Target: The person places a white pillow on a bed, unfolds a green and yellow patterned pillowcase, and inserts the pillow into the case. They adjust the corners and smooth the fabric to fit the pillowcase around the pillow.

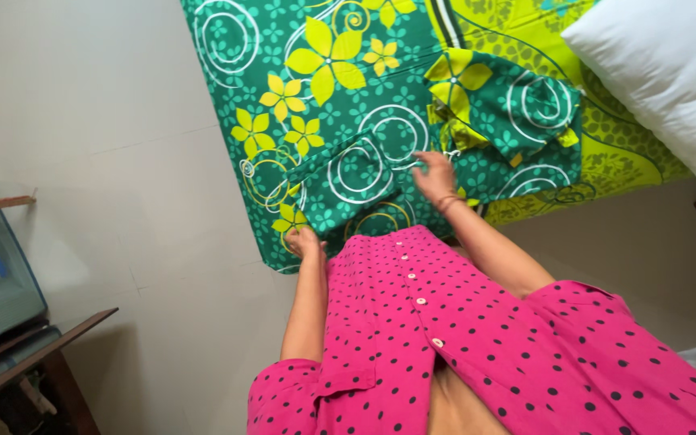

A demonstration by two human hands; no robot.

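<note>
A: Two hands on the green floral bedsheet [332,97]?
B: Yes. Left hand [304,240] fingers clamp its near edge; right hand [435,173] fingers pinch a fold. Smoothing looks half done; one pillow [517,109] is covered, the white pillow [670,80] bare.

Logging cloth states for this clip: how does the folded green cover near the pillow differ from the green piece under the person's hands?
The folded cover is a compact bundle that no hand touches; the green piece lies spread out, with the right hand on it and the left hand at its near edge. The bundle sits beside the white pillow, the spread piece nearer the person. Both share the green print with yellow flowers and white spirals.
</note>
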